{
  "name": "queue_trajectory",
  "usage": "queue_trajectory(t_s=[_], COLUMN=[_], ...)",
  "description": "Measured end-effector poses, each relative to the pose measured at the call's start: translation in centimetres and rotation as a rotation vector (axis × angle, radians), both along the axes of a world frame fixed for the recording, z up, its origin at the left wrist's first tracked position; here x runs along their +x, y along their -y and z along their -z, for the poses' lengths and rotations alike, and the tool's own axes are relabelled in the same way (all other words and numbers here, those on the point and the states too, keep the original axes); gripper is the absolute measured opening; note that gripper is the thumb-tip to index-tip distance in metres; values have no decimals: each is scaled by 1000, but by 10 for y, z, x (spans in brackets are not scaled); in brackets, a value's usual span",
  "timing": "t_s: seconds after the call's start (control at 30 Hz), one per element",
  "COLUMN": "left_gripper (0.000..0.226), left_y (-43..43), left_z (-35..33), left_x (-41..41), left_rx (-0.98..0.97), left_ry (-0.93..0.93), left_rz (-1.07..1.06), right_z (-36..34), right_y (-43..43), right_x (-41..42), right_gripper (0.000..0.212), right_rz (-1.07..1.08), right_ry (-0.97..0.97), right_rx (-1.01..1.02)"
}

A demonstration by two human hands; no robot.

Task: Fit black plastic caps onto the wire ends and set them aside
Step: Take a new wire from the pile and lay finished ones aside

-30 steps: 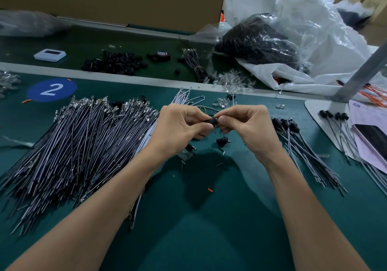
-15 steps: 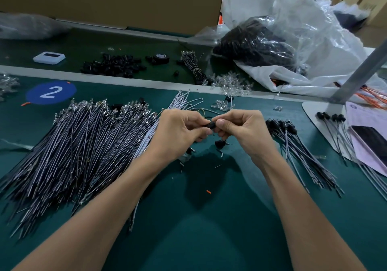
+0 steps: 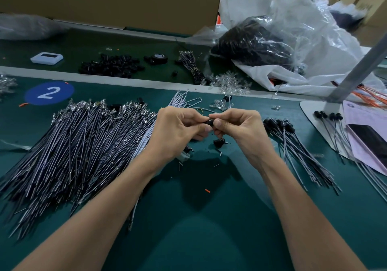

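Black plastic is showing between the two thumbs: a small cap (image 3: 209, 122) is being pinched where the fingertips of both hands are meeting, above the green mat (image 3: 209, 218). The left hand (image 3: 178, 132) is curling its fingers and thumb around one side of the cap, and the right hand (image 3: 240, 130) is gripping the other side. The fingers are hiding the wire end, so whether the cap is seated on it cannot be told.

Just below the hands, a loose black cap (image 3: 218, 142) is lying on the mat among short snippets. To the left of the left hand, a large fan of uncapped wires (image 3: 73, 151) is spreading out, and part of it is running under the left forearm. To the right of the right hand, a smaller bundle of capped wires (image 3: 293, 145) is lying with its black heads pointing away from the person. Further right, a dark phone (image 3: 370, 138) is resting on pink paper (image 3: 360, 119).

Beyond the hands, clear parts (image 3: 228, 83) are lying scattered near the pale strip. Past that, a heap of black caps (image 3: 111, 66), a tape roll (image 3: 158, 58) and a white device (image 3: 47, 58) are sitting on the far surface. Beyond the right hand, a clear plastic bag (image 3: 251, 44) is holding a dark mass of parts. Beyond and to the left of the left hand, a blue disc (image 3: 49, 93) is showing the number 2.
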State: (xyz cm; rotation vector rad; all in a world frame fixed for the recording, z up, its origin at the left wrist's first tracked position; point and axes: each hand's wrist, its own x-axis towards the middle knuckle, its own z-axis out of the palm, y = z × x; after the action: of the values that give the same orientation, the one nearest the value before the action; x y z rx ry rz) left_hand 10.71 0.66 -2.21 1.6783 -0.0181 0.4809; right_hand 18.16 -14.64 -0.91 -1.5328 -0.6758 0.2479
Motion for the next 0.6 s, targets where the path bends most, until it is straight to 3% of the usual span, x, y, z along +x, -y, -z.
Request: queue_trajectory(t_s=[0.13, 0.27, 0.4, 0.5, 0.6], left_gripper=[18, 13, 36, 46, 49], left_y=[3, 14, 10, -2, -13], left_z=[-6, -16, -24, -24, -24], left_x=[-2, -1, -4, -7, -7], left_rx=[-43, -127, -240, -207, -274], left_ry=[48, 59, -1, 12, 48], left_rz=[-2, 64, 182, 35, -149], right_z=[-3, -11, -21, -32, -42], right_y=[0, 6, 19, 37, 70], right_x=[-3, -1, 5, 10, 19], right_gripper=[9, 14, 15, 27, 26], right_rz=[9, -52, -115, -47, 110], right_ry=[-29, -144, -191, -251, -300], right_rx=[62, 173, 282, 344, 326])
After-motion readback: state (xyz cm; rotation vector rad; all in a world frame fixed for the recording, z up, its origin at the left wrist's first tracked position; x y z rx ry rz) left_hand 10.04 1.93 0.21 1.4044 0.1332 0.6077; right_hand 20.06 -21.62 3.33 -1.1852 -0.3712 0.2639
